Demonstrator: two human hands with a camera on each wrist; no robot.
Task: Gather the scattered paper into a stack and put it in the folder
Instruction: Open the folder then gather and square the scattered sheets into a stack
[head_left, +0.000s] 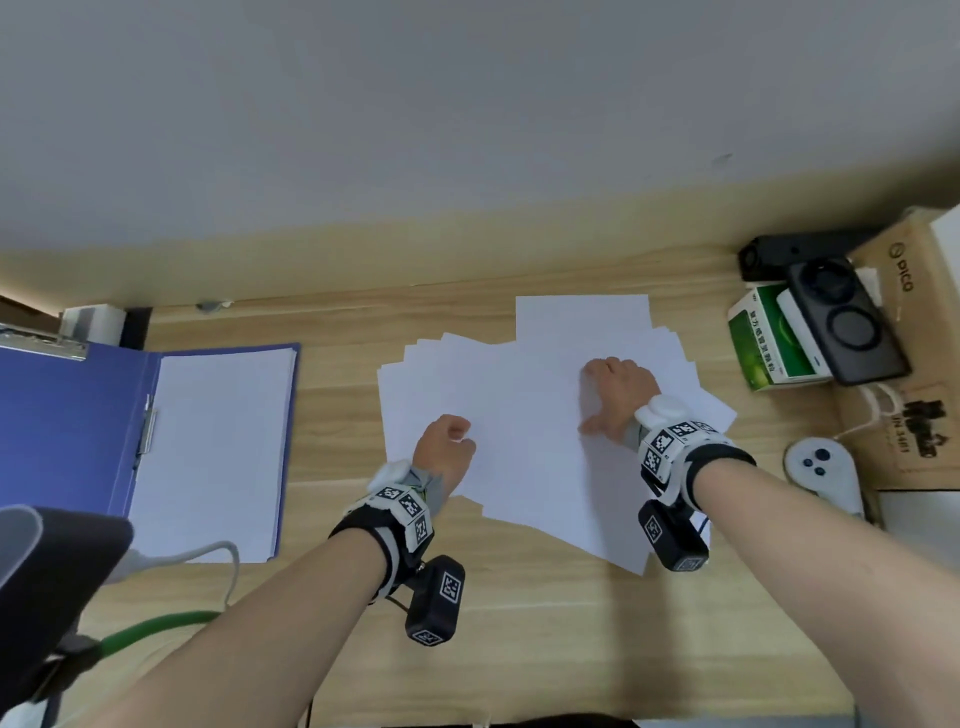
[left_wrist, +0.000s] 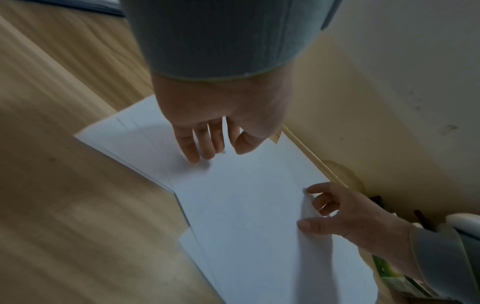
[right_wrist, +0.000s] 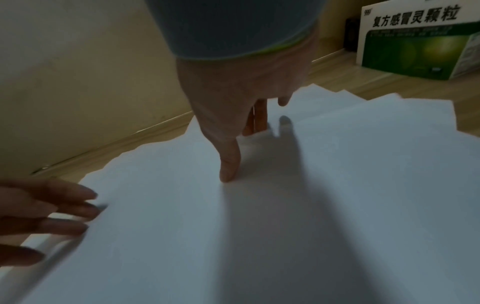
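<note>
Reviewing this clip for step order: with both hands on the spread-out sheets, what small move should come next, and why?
Probably sweep both hands inward to square the sheets. The scattered paper is fanned, corners sticking out, with the left hand and right hand resting on it fingers down. The blue folder lies open to the left, already holding sheets, so stacking likely comes first.

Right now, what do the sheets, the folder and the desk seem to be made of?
Sheets: thin white paper, matte; the fanned edges lie flat and overlap.
Folder: blue cover, smooth with a slight sheen, probably plastic or coated card; its clip looks like shiny metal.
Desk: pale wood grain, likely laminate or veneer; solid wood cannot be ruled out.
</note>
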